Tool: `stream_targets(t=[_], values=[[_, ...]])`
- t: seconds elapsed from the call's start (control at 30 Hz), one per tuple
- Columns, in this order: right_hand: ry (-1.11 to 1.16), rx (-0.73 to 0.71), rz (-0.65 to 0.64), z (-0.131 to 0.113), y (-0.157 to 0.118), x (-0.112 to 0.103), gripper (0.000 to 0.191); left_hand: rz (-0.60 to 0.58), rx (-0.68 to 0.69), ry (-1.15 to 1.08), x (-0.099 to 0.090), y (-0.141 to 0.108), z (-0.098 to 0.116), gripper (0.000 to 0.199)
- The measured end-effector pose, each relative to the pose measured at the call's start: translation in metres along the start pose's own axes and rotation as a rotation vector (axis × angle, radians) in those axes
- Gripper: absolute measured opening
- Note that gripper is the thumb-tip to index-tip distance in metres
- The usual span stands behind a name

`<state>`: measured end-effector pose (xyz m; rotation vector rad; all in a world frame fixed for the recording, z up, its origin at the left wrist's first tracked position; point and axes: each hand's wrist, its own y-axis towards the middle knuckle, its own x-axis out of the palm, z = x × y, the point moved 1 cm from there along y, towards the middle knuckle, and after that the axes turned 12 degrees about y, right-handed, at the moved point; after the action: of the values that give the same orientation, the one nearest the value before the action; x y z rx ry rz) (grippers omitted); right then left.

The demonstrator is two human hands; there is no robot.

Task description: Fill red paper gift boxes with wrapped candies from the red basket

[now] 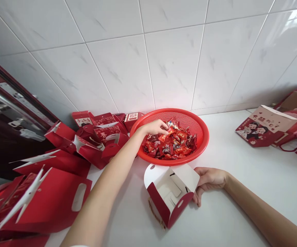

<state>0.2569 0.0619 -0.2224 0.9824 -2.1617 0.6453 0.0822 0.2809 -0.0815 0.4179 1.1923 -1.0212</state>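
Note:
A red perforated basket (204,137) full of wrapped candies (174,145) stands against the tiled wall. Over the left part of the candies is my left hand (156,128), its fingers closed at a red wrapped candy (170,131). In front of the basket an open box (170,190), white inside and dark red outside, rests on the white table; its inside holds no candy. My right hand (207,181) grips the right side of this box, with the fingers partly behind its flap. A twisted cord hangs at the box's left side.
Many red gift boxes (58,195) crowd the left side up to the wall. At the right stand a box with cartoon figures (260,127) and more red bags. A dark-framed door or window (17,99) is at the far left. White table (225,151) lies beneath.

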Motion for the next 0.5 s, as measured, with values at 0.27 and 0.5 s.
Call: stream_targets(t=[0.27, 0.5], values=[[-0.198, 0.032, -0.01, -0.012, -0.003, 0.016, 0.033, 0.168, 0.027, -0.328, 0.002, -0.013, 0.01, 0.036], [-0.515, -0.342, 0.151, -0.056, -0.034, 0.06, 0.022, 0.328, 0.104, -0.879, 0.015, -0.042, 0.031, 0.019]])
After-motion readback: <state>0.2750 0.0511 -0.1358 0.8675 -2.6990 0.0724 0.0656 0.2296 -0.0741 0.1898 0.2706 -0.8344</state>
